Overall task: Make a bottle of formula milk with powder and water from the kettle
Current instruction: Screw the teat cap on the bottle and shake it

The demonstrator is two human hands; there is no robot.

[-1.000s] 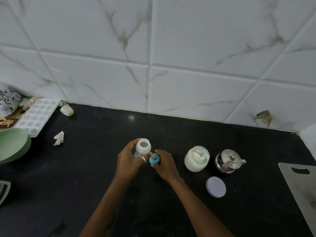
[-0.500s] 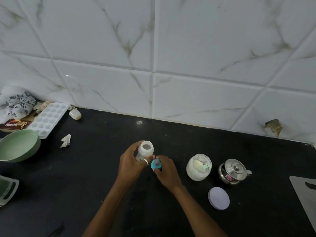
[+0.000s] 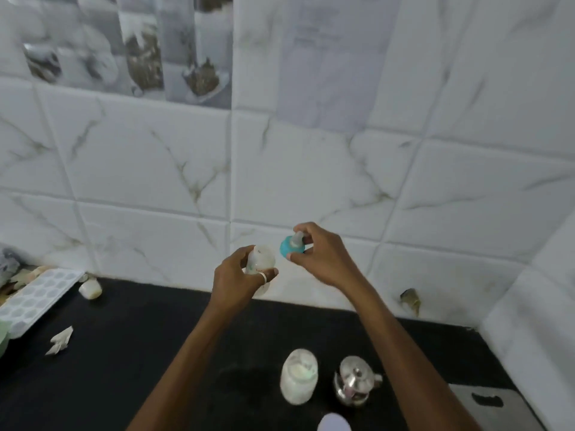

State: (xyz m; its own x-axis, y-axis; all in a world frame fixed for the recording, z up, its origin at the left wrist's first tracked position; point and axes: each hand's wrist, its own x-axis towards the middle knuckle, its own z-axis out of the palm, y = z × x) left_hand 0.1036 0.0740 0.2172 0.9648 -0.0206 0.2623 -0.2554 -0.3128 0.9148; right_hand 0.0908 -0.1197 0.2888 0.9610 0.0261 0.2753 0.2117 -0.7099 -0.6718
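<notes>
Kitchen counter, seen from above the hands.

- Green bowl (image 3: 2,337): only a sliver shows at the far left edge.
- Ice tray (image 3: 34,298): white, many small cells, lying at an angle near the wall.
- Small white cup (image 3: 91,289): on its side, just right of the tray's far corner.
- Paper scrap (image 3: 60,340): crumpled, white, alone on the black counter (image 3: 124,353).
- Tiled wall (image 3: 311,166): white marble-look tiles behind everything.
- Left hand (image 3: 236,281): raised above the counter, fingers and thumb wrapped round the bottle; a ring (image 3: 263,277) on one finger.
- Bottle (image 3: 261,259): pale, see-through, uncapped and tilted, held in the air in front of the wall.
- Teat cap (image 3: 292,247): teal collar with a clear teat, just beside the bottle's mouth on the right and a little higher, not on it.
- Right hand (image 3: 323,259): also raised, fingertips and thumb pinching the teat cap.
- Jar (image 3: 299,381): white, lid off, standing on the counter under the right forearm; contents pale, details blurred.
- Lid (image 3: 333,424): round, lilac, flat at the bottom edge, near the jar.
- Kettle (image 3: 354,382): small, shiny steel, lid on, just right of the jar.
- Brown mark (image 3: 410,300): on the wall's lower edge.
- Cutting board (image 3: 488,402): grey, with a handle slot, at the right.
</notes>
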